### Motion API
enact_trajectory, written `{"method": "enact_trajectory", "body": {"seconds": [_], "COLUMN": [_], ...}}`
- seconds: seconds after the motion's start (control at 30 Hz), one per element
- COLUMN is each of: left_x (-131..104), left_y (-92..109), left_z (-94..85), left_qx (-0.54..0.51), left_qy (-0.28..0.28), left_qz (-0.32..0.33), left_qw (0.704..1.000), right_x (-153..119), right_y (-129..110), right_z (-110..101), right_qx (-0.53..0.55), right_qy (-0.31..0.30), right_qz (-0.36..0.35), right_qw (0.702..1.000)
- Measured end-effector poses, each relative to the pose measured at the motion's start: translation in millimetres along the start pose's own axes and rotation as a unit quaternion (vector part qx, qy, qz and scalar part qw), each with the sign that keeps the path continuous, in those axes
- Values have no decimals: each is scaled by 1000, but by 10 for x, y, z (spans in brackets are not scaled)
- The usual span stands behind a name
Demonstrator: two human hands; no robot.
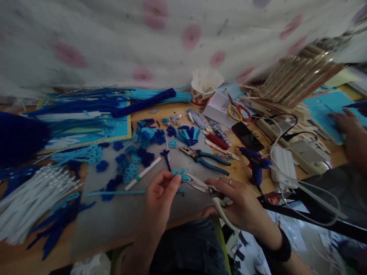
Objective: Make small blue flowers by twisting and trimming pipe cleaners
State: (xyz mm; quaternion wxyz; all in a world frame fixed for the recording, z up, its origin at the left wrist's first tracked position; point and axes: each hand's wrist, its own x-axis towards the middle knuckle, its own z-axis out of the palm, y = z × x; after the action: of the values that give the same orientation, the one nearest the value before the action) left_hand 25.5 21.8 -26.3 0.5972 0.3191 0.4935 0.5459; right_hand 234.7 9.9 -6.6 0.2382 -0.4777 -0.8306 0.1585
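Between the thumb and fingers of my left hand [162,191] is a small light-blue pipe-cleaner flower [183,175], its loops showing past the fingertips. My right hand [239,198] grips white-handled scissors [200,184]; their blades point left and their tips are at the flower's edge. Whether the blades touch it I cannot tell. Just beyond the flower lies a dark-blue pipe-cleaner piece [166,157]. Teal-handled pliers [205,157] lie behind the scissors. A light-blue pipe cleaner [117,193] stretches across the grey mat [109,225], partly hidden by my left hand.
Blue pipe-cleaner flowers [130,172] and a white stick [143,173] lie on the mat. White stems [37,202] are bundled at left. Rightward are a blue glue gun [255,164], a phone [247,136], a power strip [283,164] and another person's hand [351,130]. A paper cup [202,91] stands behind.
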Motion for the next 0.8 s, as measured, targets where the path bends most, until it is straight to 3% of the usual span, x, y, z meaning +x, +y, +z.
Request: {"method": "enact_trajectory", "body": {"seconds": [0.5, 0.8], "left_x": [-6, -2], "left_y": [-4, 37], "left_z": [2, 24], "left_qx": [24, -6], "left_qy": [11, 10], "left_qz": [17, -11], "left_qw": [1000, 1000], "right_x": [-88, -37], "right_y": [36, 57], "right_z": [34, 25], "right_qx": [-96, -25], "right_qy": [23, -13], "right_qz": [-26, 0], "right_qw": [995, 1000]}}
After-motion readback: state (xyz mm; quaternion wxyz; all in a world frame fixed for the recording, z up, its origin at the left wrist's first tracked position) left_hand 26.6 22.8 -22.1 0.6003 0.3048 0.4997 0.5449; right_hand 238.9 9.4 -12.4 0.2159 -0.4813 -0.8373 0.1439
